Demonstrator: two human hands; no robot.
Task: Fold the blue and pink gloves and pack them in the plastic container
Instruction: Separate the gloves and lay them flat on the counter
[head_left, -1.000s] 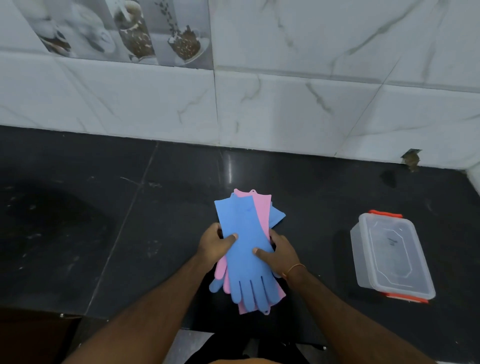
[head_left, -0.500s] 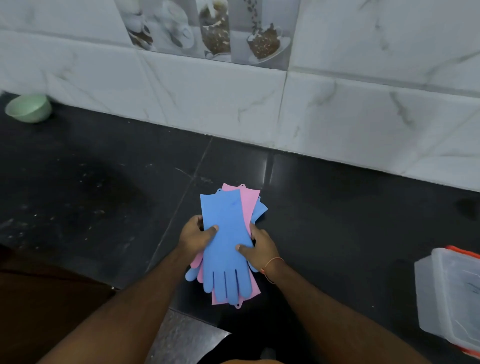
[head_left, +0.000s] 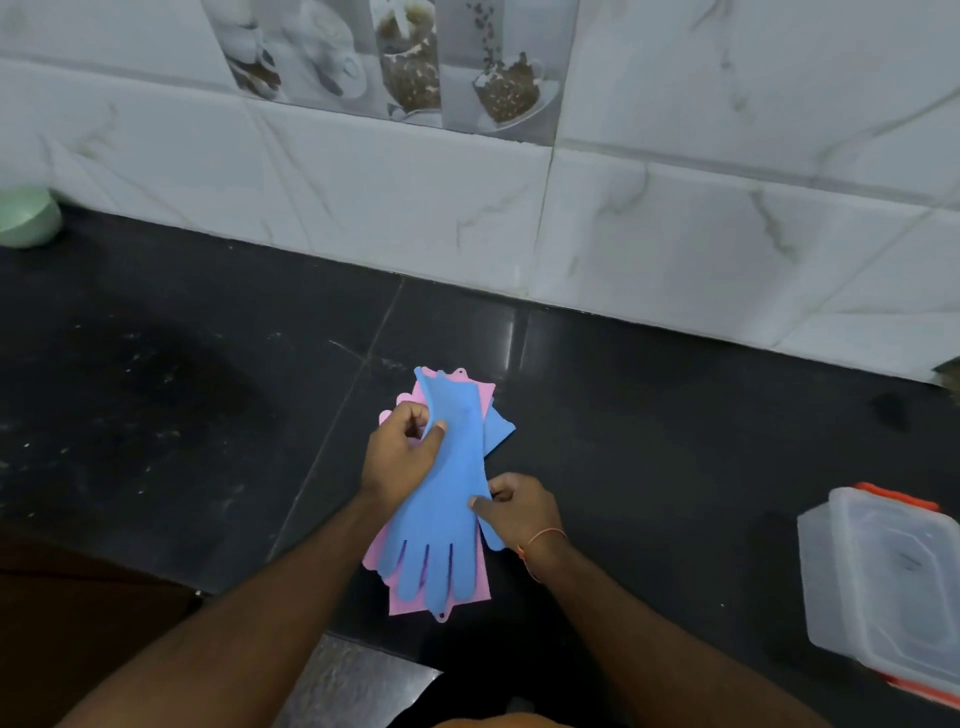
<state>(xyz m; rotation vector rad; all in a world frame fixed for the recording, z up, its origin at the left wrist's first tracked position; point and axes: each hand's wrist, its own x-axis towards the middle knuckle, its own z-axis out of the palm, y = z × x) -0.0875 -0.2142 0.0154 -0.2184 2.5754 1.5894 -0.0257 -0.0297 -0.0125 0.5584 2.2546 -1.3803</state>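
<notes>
A stack of blue and pink rubber gloves lies on the black counter (head_left: 675, 441) in front of me. The top blue glove (head_left: 452, 499) has its fingers pointing toward me. Pink gloves (head_left: 480, 395) show beneath it at the far end and near the counter edge. My left hand (head_left: 400, 452) pinches the left edge of the blue glove's cuff and lifts it. My right hand (head_left: 519, 512) grips the blue glove's right edge near the palm. The clear plastic container (head_left: 883, 587) with red clips stands at the right, its lid on.
A pale green bowl (head_left: 26, 215) sits at the far left against the marble-tiled wall (head_left: 675, 223). The counter's front edge runs just below the gloves, with a grey floor patch visible under it.
My left hand has slid up to the cuff and started lifting the blue glove's left edge. My right hand has moved to the glove's right edge. The view has shifted left.
</notes>
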